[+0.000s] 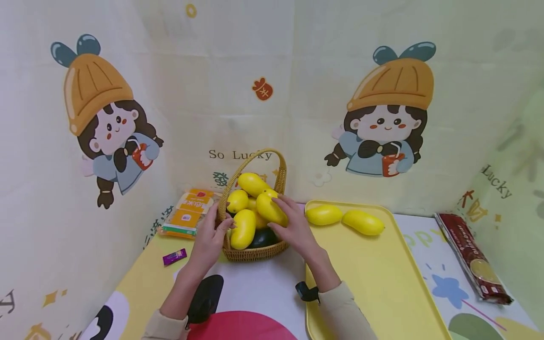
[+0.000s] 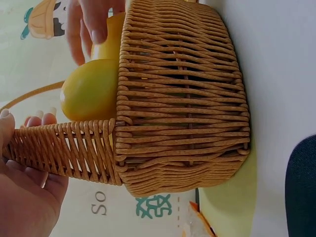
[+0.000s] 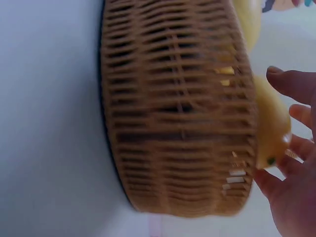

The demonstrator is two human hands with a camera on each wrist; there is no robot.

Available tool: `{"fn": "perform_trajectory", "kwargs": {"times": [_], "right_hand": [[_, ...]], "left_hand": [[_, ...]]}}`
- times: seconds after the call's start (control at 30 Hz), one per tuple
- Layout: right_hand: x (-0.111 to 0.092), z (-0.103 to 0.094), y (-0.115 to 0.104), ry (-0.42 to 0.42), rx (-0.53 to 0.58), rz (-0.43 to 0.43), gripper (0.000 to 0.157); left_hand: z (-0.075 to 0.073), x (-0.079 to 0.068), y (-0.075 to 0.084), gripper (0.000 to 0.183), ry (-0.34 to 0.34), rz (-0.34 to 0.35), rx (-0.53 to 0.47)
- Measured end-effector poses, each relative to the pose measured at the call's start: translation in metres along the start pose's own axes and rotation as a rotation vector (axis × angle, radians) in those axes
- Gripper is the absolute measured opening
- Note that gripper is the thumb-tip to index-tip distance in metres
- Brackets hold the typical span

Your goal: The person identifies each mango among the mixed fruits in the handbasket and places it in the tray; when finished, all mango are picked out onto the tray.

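A wicker basket (image 1: 255, 255) with an arched handle (image 1: 278, 160) stands at the back middle of the table, piled with several yellow mangoes (image 1: 244, 229). A dark, smooth, rounded thing (image 1: 263, 238) lies low among them, partly hidden. My left hand (image 1: 209, 241) holds the handle's left base, fingers behind it, thumb in front, as the left wrist view also shows. With my right hand (image 1: 299, 231) I grip a mango (image 1: 269, 208) on the pile's right side. In the right wrist view the thumb and fingers sit round that mango (image 3: 271, 123), above the basket rim.
Two mangoes (image 1: 363, 222) lie at the far end of a yellow tray (image 1: 365, 278) on the right. Beyond it lies a dark red snack packet (image 1: 473, 257). An orange food package (image 1: 184, 212) and a small purple packet (image 1: 174, 257) are left of the basket. Patterned cloth walls rise behind.
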State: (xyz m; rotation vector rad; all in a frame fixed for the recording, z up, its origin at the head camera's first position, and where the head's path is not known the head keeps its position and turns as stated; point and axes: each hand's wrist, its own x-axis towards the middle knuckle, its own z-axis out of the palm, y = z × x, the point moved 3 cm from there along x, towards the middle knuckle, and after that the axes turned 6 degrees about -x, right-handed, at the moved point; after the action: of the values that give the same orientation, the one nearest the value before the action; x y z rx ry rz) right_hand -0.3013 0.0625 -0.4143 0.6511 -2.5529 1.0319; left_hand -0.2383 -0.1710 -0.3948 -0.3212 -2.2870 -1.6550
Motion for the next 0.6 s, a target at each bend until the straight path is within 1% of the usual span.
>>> {"fn": "perform_trajectory", "kwargs": {"times": [0.17,0.27,0.47,0.6], "right_hand": [[0.0,0.009,-0.005,-0.007,-0.028,0.016,0.064],[0.0,0.01,-0.007,0.001,-0.028,0.023,0.064],[-0.001,0.005,-0.003,-0.005,-0.067,0.056,0.065],[-0.001,-0.001,-0.002,-0.03,-0.059,0.081,0.066]], "left_hand": [[0.001,0.0,0.001,0.045,-0.007,-0.001,0.0],[0.001,0.001,0.002,0.044,-0.007,0.006,-0.001],[0.001,0.001,0.002,0.046,-0.006,-0.002,-0.01],[0.0,0.0,0.002,0.048,-0.007,-0.019,-0.013]]}}
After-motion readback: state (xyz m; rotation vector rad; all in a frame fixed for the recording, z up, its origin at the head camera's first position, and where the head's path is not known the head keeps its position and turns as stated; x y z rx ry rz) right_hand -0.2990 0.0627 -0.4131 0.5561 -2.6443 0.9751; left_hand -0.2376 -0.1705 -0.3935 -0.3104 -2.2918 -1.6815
